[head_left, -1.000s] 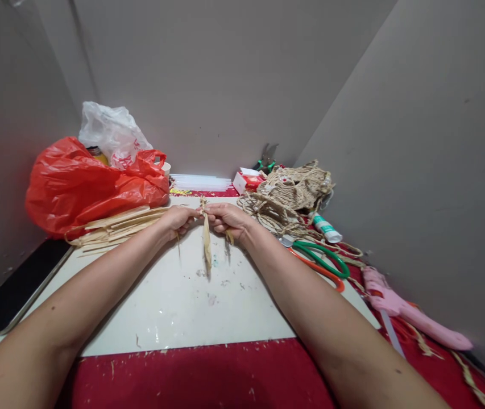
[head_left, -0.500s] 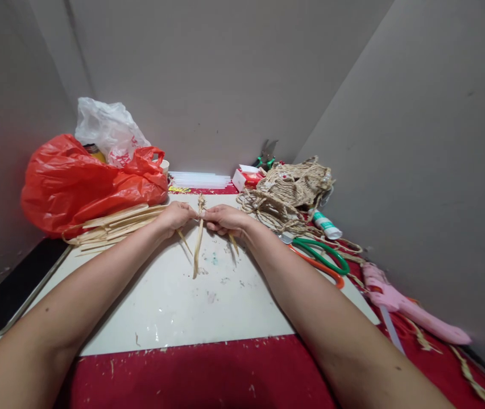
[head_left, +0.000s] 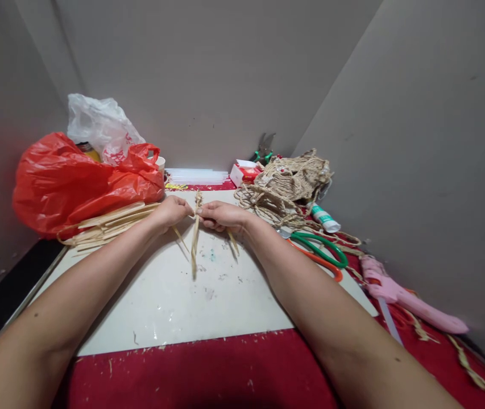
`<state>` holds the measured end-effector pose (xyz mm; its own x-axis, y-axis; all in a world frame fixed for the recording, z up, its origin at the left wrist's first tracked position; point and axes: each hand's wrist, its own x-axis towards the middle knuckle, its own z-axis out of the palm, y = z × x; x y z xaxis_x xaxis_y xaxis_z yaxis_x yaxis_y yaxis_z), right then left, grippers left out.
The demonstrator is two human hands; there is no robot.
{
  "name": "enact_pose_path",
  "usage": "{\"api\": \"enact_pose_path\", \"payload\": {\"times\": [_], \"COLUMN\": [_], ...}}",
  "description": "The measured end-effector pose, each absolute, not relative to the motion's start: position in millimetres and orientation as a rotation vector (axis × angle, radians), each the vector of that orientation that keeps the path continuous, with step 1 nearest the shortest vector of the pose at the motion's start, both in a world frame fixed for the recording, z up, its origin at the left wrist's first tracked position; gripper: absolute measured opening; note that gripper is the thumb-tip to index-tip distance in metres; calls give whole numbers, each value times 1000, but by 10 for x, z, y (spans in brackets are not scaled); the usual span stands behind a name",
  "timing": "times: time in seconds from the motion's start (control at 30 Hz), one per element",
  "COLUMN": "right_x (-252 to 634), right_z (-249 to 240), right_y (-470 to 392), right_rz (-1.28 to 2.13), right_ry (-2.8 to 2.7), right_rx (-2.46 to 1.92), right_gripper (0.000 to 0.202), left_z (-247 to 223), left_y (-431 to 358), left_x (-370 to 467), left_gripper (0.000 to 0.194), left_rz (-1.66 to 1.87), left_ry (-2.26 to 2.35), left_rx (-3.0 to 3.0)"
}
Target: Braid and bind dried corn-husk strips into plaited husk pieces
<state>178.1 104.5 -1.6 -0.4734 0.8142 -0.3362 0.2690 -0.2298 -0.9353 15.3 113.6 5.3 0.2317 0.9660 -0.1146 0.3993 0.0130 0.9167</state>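
A short piece of straw-coloured braid (head_left: 198, 199) stands out beyond my fingertips, over the far part of a white board (head_left: 174, 309). My left hand (head_left: 174, 211) is closed, pinching one flat strand of it; that strand's end hangs below the palm. My right hand (head_left: 220, 216) is closed too, thumb and finger pinched at the braid's working point, and another strand end pokes out beneath it. Between the hands a loose middle strand (head_left: 195, 247) trails toward me. The exact crossing of the strands is hidden by the fingertips.
Flat straw strips (head_left: 110, 226) lie left by a red plastic bag (head_left: 75, 182) and a dark flat device (head_left: 7, 289). On the right are coiled braided cord (head_left: 293, 182), green-and-orange scissors (head_left: 321, 250), a white-and-teal roll (head_left: 326, 218) and a pink glue gun (head_left: 413, 304).
Both hands stay pinched on the strands, with only a slight shift of the fingers at the braid. The whole view has drifted a little, so things sit slightly further left.
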Motion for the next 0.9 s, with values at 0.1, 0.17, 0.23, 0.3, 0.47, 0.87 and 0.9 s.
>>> {"api": "enact_pose_path", "payload": {"times": [0.1,0.17,0.23,0.3,0.47,0.87,0.9], "right_x": [1780,1752,1704,1649,1583,1539,1542], "right_z": [-27,-37,-49,-63,-97,-80,-79], "right_y": [1058,1065,1062,1053,1037,1015,1021], "right_rz": [1686,1580,1488,1463,1560,1756,1803], "right_ry": [-1674,-1709,-1681,-1590,-1438,-1246,-1215], "right_rx": [-1342,-1432,-1511,-1536,-1467,-1362,-1332], "right_gripper": [29,33,35,35,26,20,20], "left_z": [50,26,-1,-15,13,-23,-36], "left_y": [1135,1139,1142,1138,1099,1023,1017], "left_x": [154,166,179,189,200,235,238], "left_gripper": [10,9,10,11,13,15,13], "left_rz": [739,744,765,789,786,870,885], "left_ry": [1327,1359,1388,1403,1445,1453,1468], "left_rx": [1573,1615,1647,1650,1614,1593,1653]}}
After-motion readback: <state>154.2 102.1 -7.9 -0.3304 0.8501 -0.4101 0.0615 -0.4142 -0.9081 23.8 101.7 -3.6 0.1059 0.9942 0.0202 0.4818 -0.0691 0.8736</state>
